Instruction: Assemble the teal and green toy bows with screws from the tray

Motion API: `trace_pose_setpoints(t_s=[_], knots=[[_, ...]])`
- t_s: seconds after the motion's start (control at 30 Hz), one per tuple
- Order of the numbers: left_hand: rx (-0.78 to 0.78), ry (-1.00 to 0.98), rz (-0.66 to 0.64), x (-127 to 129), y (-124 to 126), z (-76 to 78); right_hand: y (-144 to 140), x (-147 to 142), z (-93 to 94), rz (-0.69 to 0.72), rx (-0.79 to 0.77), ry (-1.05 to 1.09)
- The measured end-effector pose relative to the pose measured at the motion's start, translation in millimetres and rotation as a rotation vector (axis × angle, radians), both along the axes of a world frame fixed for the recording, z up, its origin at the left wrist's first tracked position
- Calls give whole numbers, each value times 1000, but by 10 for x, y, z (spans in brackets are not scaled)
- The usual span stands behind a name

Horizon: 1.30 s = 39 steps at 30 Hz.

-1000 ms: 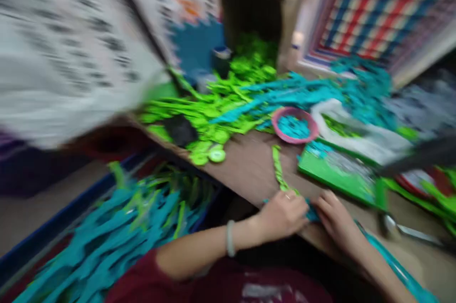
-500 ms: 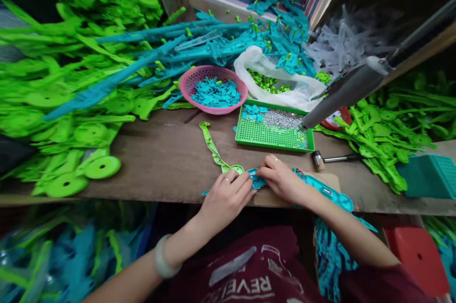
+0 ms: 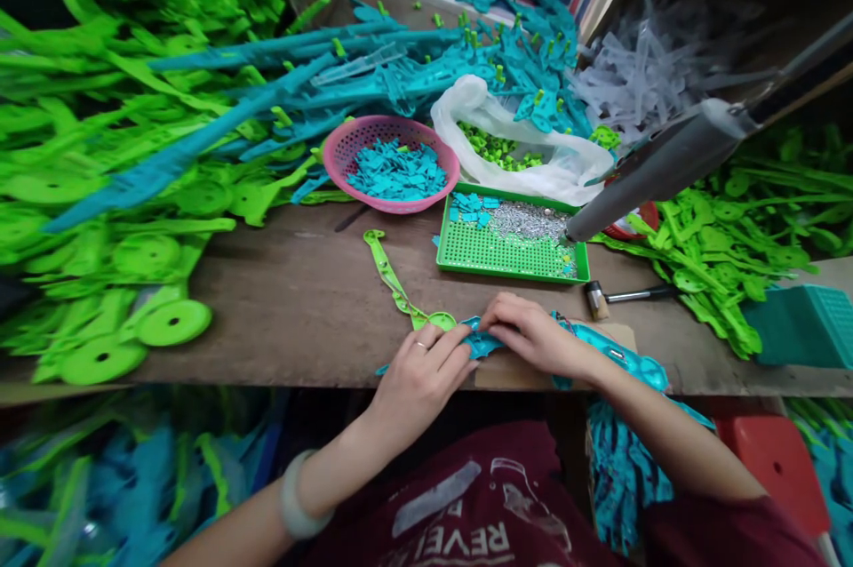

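At the front edge of the bench, a blue plastic toy part (image 3: 482, 341) lies between my hands, partly covered by fingers. My left hand (image 3: 424, 371), with a ring on one finger, presses its closed fingers on the part's left side. From the right, my right hand (image 3: 526, 331) pinches at the same part; whether a smaller piece sits in its fingertips is hidden. Just beyond my left fingers lies a lime green plastic piece (image 3: 393, 283) with a long arm and round end. Under my right wrist a longer blue assembly (image 3: 617, 358) with a small metal bit extends rightward.
A green tray (image 3: 497, 261) of small metal parts stands ahead, near a pink basket (image 3: 337, 160) of blue pieces and a white bag (image 3: 450, 109). A hammer (image 3: 596, 300) lies right, below a slanting grey pole (image 3: 657, 167). Green parts (image 3: 153, 256) pile up left.
The view has shifted slightly. Both hands stay at the blue part, with the right fingers slightly repositioned over it.
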State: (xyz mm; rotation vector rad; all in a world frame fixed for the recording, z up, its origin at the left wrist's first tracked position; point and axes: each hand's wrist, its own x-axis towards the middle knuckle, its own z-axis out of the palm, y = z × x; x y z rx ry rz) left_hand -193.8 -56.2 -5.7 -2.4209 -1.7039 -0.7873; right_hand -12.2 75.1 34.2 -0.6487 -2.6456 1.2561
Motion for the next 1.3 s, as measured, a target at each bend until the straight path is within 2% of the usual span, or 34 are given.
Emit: trace_pose_setpoints(t_s=[0.13, 0.37, 0.5, 0.63, 0.77, 0.93, 1.03, 1.2, 1.3], knots=[[13, 8, -12, 5, -1, 10, -1, 20, -50, 7, 44, 1], [9, 98, -30, -7, -26, -8, -81, -6, -191, 63, 503, -34], [43, 111, -37, 11, -30, 17, -108, -13, -228, 92, 624, -35], [50, 97, -28, 46, 9, 69, -109, 103, -166, 118, 700, -22], [41, 120, -12, 83, 74, 84, -85, 337, -88, 86, 713, -11], [23, 213, -57, 103, 148, 92, -25, 524, -134, 113, 719, 0], [-17, 226, -84, 93, 186, 130, -1, 535, -171, 115, 701, 15], [-121, 252, -70, 94, 223, 217, -19, 496, -161, 33, 546, 125], [-179, 228, -55, 106, 223, 230, -41, 464, -169, -6, 520, 93]])
